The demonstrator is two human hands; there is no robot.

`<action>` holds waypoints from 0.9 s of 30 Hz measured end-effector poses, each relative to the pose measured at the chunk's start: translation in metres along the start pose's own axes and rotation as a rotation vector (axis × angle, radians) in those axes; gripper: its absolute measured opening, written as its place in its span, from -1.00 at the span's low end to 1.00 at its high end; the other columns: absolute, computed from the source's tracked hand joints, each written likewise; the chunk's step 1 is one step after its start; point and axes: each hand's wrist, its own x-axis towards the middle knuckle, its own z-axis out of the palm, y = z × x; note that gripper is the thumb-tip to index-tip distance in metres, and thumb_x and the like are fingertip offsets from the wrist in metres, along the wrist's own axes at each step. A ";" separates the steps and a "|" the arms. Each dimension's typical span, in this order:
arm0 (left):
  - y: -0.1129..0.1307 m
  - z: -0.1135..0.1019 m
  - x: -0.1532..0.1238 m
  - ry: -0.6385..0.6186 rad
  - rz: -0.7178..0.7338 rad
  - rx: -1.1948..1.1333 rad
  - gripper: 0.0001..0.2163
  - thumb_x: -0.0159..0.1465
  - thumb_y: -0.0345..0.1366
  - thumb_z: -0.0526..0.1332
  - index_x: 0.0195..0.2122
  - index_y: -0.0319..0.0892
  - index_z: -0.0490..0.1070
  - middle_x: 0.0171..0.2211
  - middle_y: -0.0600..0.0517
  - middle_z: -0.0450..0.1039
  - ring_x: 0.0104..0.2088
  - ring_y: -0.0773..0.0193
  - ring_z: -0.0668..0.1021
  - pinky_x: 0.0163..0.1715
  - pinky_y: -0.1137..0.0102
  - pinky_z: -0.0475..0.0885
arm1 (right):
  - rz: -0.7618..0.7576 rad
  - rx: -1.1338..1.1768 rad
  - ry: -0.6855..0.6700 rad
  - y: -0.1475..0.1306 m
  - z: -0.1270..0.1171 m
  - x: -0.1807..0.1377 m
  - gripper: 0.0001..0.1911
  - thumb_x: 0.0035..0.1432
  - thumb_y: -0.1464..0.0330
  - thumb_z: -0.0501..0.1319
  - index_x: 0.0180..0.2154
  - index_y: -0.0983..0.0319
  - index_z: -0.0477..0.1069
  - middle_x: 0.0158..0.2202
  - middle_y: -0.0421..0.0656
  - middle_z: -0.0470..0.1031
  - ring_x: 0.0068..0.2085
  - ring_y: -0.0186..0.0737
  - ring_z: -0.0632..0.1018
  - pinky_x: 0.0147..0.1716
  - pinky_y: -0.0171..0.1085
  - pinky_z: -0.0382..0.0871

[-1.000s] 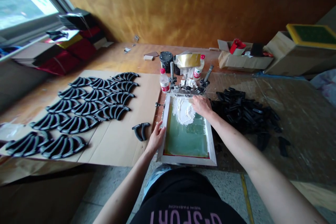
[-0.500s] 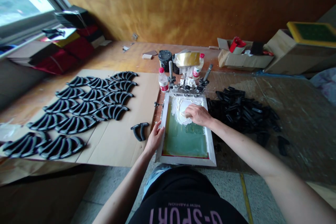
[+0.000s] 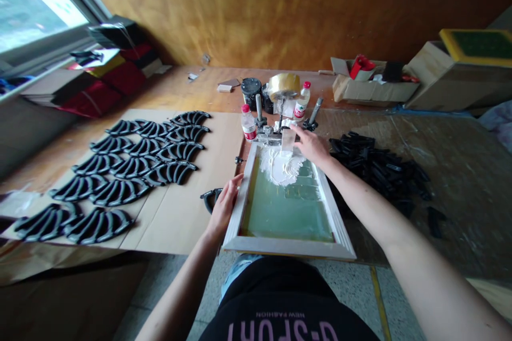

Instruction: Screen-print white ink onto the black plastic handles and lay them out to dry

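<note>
A white-framed printing screen with green mesh lies hinged in front of me, its near edge tilted up off the bench. White paste sits on the far part of the mesh. My left hand grips the frame's left rail. My right hand is closed on a small squeegee, held upright at the far end of the screen by the hinge clamps. A black curved plastic part lies just left of the frame, partly behind my left hand.
Rows of black curved parts lie on cardboard at left. A heap of black parts lies at right. Two small bottles, a black tub and a tape roll stand behind the screen. Cardboard boxes line the back right.
The screen's near edge has lifted up from lying flat. My right hand moved from the paste on the mesh back to the far end, raising the squeegee.
</note>
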 end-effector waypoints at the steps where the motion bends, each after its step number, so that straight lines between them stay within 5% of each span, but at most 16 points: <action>1: 0.011 0.000 0.002 -0.003 0.001 -0.026 -0.37 0.25 0.24 -0.04 0.12 -0.09 0.38 -0.19 -0.01 0.56 -0.33 0.23 0.56 -0.36 0.39 0.43 | 0.091 -0.003 0.049 0.013 -0.006 0.001 -0.50 0.20 0.33 0.24 0.18 0.10 0.31 -0.18 -0.12 0.58 -0.22 -0.16 0.55 -0.20 -0.24 0.37; 5: 0.059 0.012 0.022 0.043 0.250 -0.233 -0.39 0.22 0.25 -0.04 -0.01 -0.14 0.42 -0.14 -0.04 0.53 -0.24 0.19 0.58 -0.31 0.35 0.48 | 0.354 0.027 0.118 0.053 -0.009 -0.033 -0.71 0.27 0.37 0.08 -0.10 0.33 0.50 -0.36 -0.12 0.58 -0.33 -0.21 0.56 -0.28 -0.30 0.42; 8: 0.087 0.026 0.038 0.014 0.368 -0.346 -0.44 0.26 0.20 -0.03 -0.03 -0.17 0.41 -0.14 -0.08 0.51 -0.19 0.20 0.58 -0.31 0.37 0.49 | 0.259 0.070 0.013 0.052 0.020 -0.073 -0.75 0.21 0.35 0.13 -0.20 0.35 0.51 -0.37 -0.16 0.57 -0.32 -0.27 0.54 -0.30 -0.34 0.44; 10: 0.090 0.036 0.041 0.038 0.343 -0.405 -0.44 0.27 0.20 -0.05 -0.03 -0.18 0.39 -0.24 -0.07 0.52 -0.25 0.24 0.58 -0.37 0.41 0.48 | 0.110 0.081 -0.052 0.037 0.044 -0.094 -0.68 0.12 0.33 0.27 -0.09 0.32 0.48 -0.26 -0.14 0.57 -0.22 -0.22 0.53 -0.17 -0.27 0.42; 12: 0.075 0.047 0.035 0.068 0.279 -0.452 -0.45 0.28 0.19 -0.03 0.01 -0.16 0.35 -0.25 -0.05 0.52 -0.30 0.28 0.57 -0.40 0.44 0.46 | -0.003 0.055 -0.086 0.018 0.061 -0.106 -0.65 0.07 0.35 0.34 -0.06 0.22 0.46 -0.18 -0.10 0.55 -0.13 -0.13 0.49 -0.08 -0.17 0.36; 17: -0.003 0.080 -0.001 -0.264 -0.267 -0.399 -0.44 0.22 0.16 0.13 0.05 -0.20 0.31 -0.12 -0.16 0.54 -0.27 0.20 0.60 -0.43 0.40 0.49 | -0.034 0.032 -0.010 -0.049 0.062 -0.129 -0.89 0.22 0.33 0.21 -0.23 0.19 0.48 -0.26 -0.06 0.46 -0.14 -0.08 0.40 -0.09 -0.13 0.30; 19: -0.028 0.083 -0.011 -0.259 -0.354 -0.426 -0.48 0.21 0.15 0.14 -0.03 -0.20 0.34 -0.16 -0.14 0.55 -0.28 0.19 0.61 -0.41 0.37 0.50 | -0.188 0.070 -0.036 -0.078 0.058 -0.143 -0.85 0.28 0.35 0.14 -0.20 0.18 0.48 -0.26 -0.07 0.45 -0.14 -0.09 0.40 -0.10 -0.15 0.30; 21: -0.046 0.069 -0.013 -0.163 -0.356 -0.419 -0.54 0.19 0.13 0.16 -0.16 -0.21 0.36 -0.30 -0.08 0.56 -0.36 0.21 0.60 -0.44 0.38 0.49 | -0.355 0.124 -0.103 -0.092 0.056 -0.158 -0.78 0.32 0.38 0.07 -0.12 0.13 0.47 -0.22 -0.10 0.47 -0.12 -0.13 0.42 -0.09 -0.18 0.30; 23: -0.064 0.035 -0.008 -0.014 -0.325 -0.323 -0.58 0.17 0.12 0.17 -0.24 -0.19 0.34 -0.41 -0.03 0.54 -0.46 0.24 0.58 -0.52 0.41 0.44 | -0.318 0.135 -0.107 -0.080 0.054 -0.170 -0.73 0.33 0.41 0.03 -0.04 0.11 0.43 -0.18 -0.12 0.49 -0.11 -0.16 0.44 -0.09 -0.21 0.32; 27: -0.112 -0.066 0.010 0.352 -0.370 0.002 -0.58 0.24 0.10 0.01 -0.38 -0.20 0.33 -0.56 -0.01 0.49 -0.65 0.31 0.45 -0.62 0.43 0.37 | 0.284 -0.123 0.015 0.001 0.049 -0.183 -0.74 0.25 0.46 0.10 -0.03 0.24 0.38 -0.20 0.00 0.47 -0.16 -0.09 0.48 -0.18 -0.20 0.35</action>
